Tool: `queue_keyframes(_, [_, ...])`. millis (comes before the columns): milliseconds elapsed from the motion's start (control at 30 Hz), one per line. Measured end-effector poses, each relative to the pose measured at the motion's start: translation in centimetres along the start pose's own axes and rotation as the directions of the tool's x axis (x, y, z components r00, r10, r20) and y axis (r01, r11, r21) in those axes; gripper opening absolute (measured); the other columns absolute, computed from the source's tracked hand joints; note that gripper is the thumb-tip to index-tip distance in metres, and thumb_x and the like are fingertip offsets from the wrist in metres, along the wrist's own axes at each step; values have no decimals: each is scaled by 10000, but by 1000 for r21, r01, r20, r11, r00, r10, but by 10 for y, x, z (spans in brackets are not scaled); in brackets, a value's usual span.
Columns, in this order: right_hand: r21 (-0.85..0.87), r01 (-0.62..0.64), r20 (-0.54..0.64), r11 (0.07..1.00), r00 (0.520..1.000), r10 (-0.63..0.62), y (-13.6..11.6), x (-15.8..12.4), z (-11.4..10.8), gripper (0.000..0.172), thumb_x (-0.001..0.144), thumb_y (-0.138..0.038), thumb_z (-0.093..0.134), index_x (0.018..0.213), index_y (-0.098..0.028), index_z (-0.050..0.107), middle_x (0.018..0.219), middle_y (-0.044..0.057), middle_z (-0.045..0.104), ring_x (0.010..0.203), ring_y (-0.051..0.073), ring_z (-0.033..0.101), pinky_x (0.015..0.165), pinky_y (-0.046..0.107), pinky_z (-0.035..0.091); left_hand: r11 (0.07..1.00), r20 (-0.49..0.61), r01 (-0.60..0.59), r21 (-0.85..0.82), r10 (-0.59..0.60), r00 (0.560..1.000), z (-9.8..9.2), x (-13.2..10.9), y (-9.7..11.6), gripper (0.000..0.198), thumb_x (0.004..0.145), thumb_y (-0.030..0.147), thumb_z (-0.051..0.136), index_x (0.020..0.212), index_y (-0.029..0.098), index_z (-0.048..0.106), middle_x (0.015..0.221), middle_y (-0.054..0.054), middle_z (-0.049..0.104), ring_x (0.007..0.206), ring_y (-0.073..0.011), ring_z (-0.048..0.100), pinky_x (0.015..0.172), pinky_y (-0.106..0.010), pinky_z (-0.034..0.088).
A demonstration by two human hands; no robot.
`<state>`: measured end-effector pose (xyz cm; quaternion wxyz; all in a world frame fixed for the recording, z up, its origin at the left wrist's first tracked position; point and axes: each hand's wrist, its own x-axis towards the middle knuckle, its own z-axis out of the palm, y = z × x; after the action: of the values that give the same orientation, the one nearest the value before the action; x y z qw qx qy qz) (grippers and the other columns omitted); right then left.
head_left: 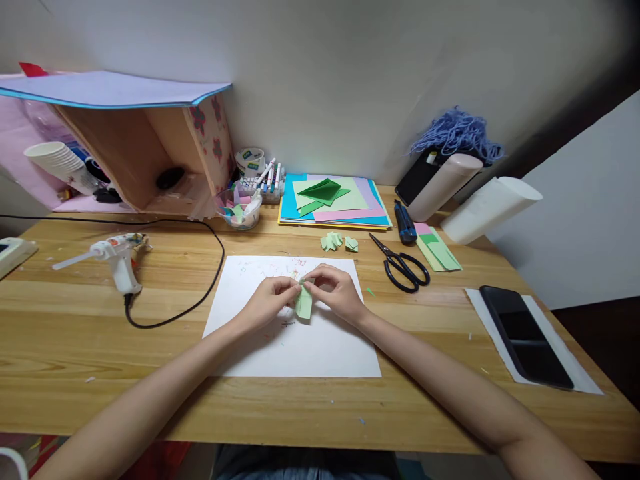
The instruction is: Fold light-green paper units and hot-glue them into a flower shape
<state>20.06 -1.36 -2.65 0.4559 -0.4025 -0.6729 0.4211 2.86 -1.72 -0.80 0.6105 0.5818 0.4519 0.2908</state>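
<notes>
Between my two hands is a piece of light green folded paper (303,307), creased along its length. My left hand (273,297) pinches its upper left edge with thumb and finger. From the other side, my right hand (336,291) pinches the top of the same paper. Both hands are above a white sheet of paper (300,357) marked with small coloured specks. Just beyond the sheet lie small folded light green paper pieces (331,241) and one more folded piece (351,245). The fingertips hide the paper's top end.
Black-handled scissors (403,265), a blue utility knife (405,223) and paper strips (439,250) lie right. A phone (525,337) rests farther right. Left are a glue gun (117,260) with its cord and a cardboard box (207,147). Coloured paper (367,213) is stacked behind.
</notes>
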Motion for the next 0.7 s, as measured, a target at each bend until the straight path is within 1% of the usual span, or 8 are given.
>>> queue_keyframes(67, [-72,78,3,994,997,-78,-3,-1,-1,91,779,-255,591,824,-208,655,787,46,620,744,162,570,646,296,455,999,13,-2,-32,2,1000,0,1,-1,253,750,369,548,674,131,590,619,9,507,602,-105,471,572,-218,377])
queue_keyframes(167, [-179,206,20,962,978,-205,-2,-3,-2,131,799,-213,560,877,-228,663,785,45,607,725,158,564,632,297,462,992,34,27,-127,-23,999,-2,3,-3,216,738,340,560,687,133,593,622,15,493,583,-93,456,568,-214,365])
queue_keyframes(267, [-310,356,92,881,934,-345,3,-5,-5,202,817,-181,525,964,-230,653,851,67,602,779,165,565,674,307,478,964,39,81,-253,-74,997,-4,4,-4,201,721,330,572,663,137,575,605,24,467,542,-77,436,540,-208,349])
queue_keyframes(367, [-423,434,164,795,900,-404,9,-6,-6,270,833,-150,481,1046,-231,625,921,87,598,857,179,556,724,319,483,939,33,102,-327,-97,995,-6,3,-3,238,729,369,573,674,138,566,604,23,459,521,-72,424,517,-205,334])
queue_keyframes(467, [-452,440,179,776,897,-404,10,-6,-5,324,833,-128,447,1102,-236,593,977,89,583,911,185,544,755,331,483,950,41,108,-292,-101,994,-8,3,-1,300,708,430,610,714,132,575,544,47,406,466,-59,358,478,-198,297])
queue_keyframes(567, [-381,429,164,819,903,-397,6,-4,-5,328,835,-135,430,1113,-219,583,994,88,573,943,188,538,787,345,477,963,61,99,-250,-86,994,-9,4,-2,342,705,467,612,732,129,571,523,58,386,450,-51,316,455,-189,252])
queue_keyframes(633, [-312,358,119,880,934,-338,2,-3,-5,293,853,-164,421,1085,-211,592,975,80,577,937,181,544,788,338,473,970,53,84,-229,-74,996,-9,6,-3,343,724,470,593,734,128,561,559,41,432,468,-54,345,458,-188,251])
queue_keyframes(700, [-236,220,64,946,975,-211,0,-1,-5,233,869,-219,433,1016,-206,614,941,67,588,882,166,560,741,308,479,980,23,59,-191,-56,998,-8,6,-5,330,741,455,578,729,127,557,575,31,452,476,-59,360,455,-189,246])
